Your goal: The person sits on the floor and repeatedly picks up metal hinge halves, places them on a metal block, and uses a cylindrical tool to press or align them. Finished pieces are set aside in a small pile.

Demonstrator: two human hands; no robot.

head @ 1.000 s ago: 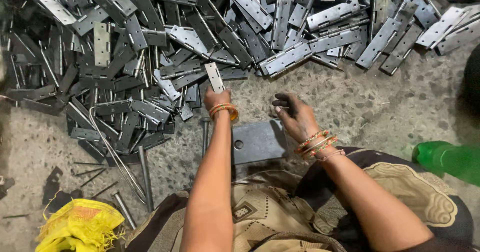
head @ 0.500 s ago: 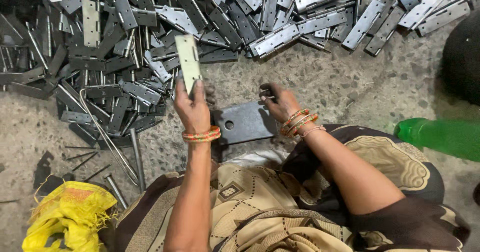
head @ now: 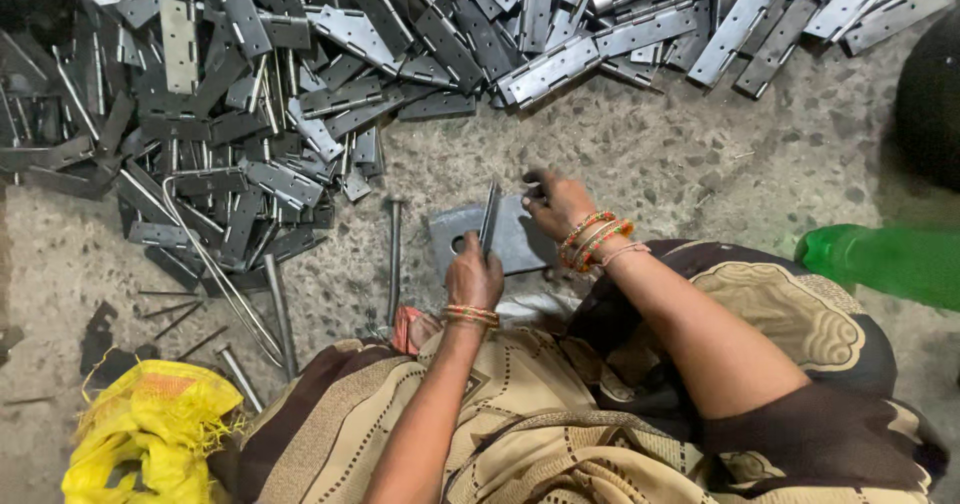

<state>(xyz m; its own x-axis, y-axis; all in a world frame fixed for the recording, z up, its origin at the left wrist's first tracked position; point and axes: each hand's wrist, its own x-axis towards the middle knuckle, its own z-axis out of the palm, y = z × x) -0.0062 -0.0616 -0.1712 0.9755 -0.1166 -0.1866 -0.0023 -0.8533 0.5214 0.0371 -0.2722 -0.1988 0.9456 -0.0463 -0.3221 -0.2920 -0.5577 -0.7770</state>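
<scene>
Left hand (head: pixel 474 276) gripped hinge strip (head: pixel 489 219) on edge over holed steel plate (head: pixel 512 236) as a rest, right hand (head: pixel 556 202) steadying its top, fingers closed

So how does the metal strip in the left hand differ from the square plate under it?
The metal strip is long, narrow and stands on edge, gripped by the left hand. The square plate is broad, lies flat on the floor and has a round hole. The right hand rests at the plate's far edge. Both are dull grey metal.
</scene>
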